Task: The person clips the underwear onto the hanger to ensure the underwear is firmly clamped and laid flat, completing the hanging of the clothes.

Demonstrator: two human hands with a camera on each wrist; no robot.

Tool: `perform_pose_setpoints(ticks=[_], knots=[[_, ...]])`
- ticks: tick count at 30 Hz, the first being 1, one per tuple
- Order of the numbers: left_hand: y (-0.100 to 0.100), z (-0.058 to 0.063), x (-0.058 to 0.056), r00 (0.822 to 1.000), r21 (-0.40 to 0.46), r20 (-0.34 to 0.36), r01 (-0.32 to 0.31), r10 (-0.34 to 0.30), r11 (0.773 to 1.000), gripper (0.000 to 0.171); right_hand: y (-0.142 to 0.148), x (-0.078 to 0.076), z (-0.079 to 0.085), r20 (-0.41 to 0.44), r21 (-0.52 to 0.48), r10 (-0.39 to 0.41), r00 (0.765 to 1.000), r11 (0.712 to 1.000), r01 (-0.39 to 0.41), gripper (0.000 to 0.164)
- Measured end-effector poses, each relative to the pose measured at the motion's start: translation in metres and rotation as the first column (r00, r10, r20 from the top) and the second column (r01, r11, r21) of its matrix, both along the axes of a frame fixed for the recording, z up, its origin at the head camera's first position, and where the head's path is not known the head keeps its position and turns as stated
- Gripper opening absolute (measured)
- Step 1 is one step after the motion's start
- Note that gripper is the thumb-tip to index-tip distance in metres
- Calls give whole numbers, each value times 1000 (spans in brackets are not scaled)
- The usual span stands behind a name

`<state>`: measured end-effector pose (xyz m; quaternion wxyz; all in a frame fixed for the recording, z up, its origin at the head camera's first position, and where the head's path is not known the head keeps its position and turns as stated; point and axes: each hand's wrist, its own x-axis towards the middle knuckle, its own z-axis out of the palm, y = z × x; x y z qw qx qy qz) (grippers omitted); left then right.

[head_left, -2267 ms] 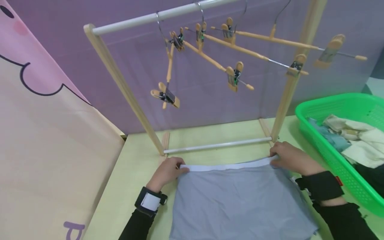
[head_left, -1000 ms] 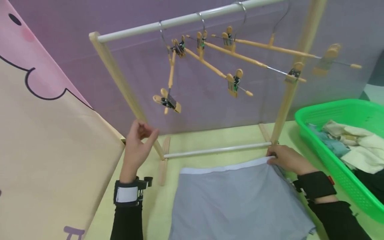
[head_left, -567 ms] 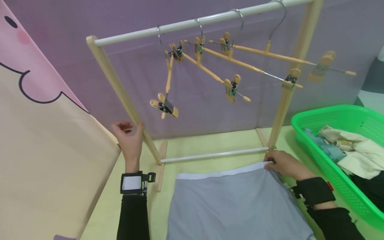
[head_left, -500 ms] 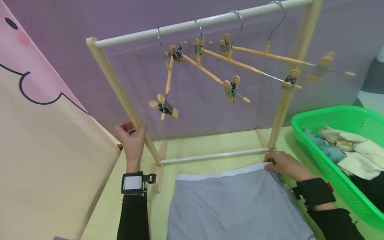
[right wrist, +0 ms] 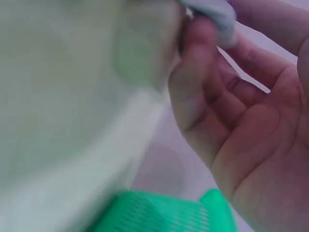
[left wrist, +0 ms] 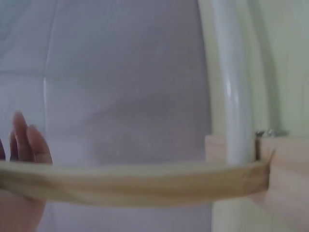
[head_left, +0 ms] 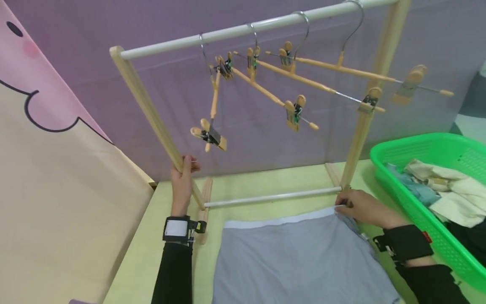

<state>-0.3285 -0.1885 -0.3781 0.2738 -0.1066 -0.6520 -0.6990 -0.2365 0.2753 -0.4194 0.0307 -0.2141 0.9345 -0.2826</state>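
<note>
A grey garment (head_left: 296, 257) with a white waistband (head_left: 281, 219) lies spread on the table; its bottom runs out of view. My right hand (head_left: 366, 207) pinches the waistband's right corner; in the right wrist view, a bit of cloth (right wrist: 219, 19) sits between thumb and fingers. At the left post (head_left: 152, 112) of a wooden rack is my left hand (head_left: 182, 181), holding nothing that shows. The left wrist view has that post crossing in front of the palm, with loosely extended fingertips (left wrist: 36, 140) beyond it; contact is unclear.
Several clip hangers (head_left: 262, 86) hang from the rack's white top rail (head_left: 228, 33). A white lower bar (head_left: 273, 197) joins the posts behind the garment. On the right stands a green basket (head_left: 425, 137) of crumpled clothes (head_left: 455, 185). A purple backdrop (head_left: 262, 143) closes the rear.
My left hand has let go of the waistband's left corner, risen to the left post, and shifted right across it. My right hand keeps its pinch on the other corner.
</note>
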Motion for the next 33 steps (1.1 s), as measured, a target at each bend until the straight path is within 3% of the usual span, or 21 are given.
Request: perform_pose_setpoints(ticks=[2, 6, 9, 12, 20, 24, 28, 30, 33], knots=[[3, 0, 0, 1000, -12, 24, -1, 1, 1000, 36, 0, 2, 7, -39, -1, -10, 999, 1000, 10, 4], [7, 11, 10, 996, -34, 82, -17, 19, 999, 37, 3, 7, 28, -130, -17, -38, 991, 999, 36, 5], [10, 19, 18, 994, -33, 112, -13, 17, 999, 36, 7, 13, 40, -230, -72, -49, 972, 997, 33, 8], [13, 19, 19, 994, -31, 107, -33, 36, 999, 36, 11, 19, 50, -296, -124, -73, 952, 992, 37, 10], [18, 19, 21, 990, -45, 96, -96, 100, 994, 39, 18, 33, 81, -304, -216, -221, 927, 963, 159, 18], [15, 11, 14, 987, -52, 108, -113, 118, 992, 39, 22, 45, 97, -234, -320, -376, 897, 901, 294, 28], [12, 0, 2, 987, -55, 108, -113, 119, 992, 39, 27, 55, 111, -149, -455, -540, 829, 781, 427, 35], [12, -3, -1, 987, -56, 99, -120, 125, 991, 40, 28, 55, 118, -127, -527, -580, 804, 726, 441, 37], [12, -5, -2, 987, -56, 83, -136, 140, 989, 41, 25, 51, 130, -140, -617, -600, 788, 675, 405, 34]])
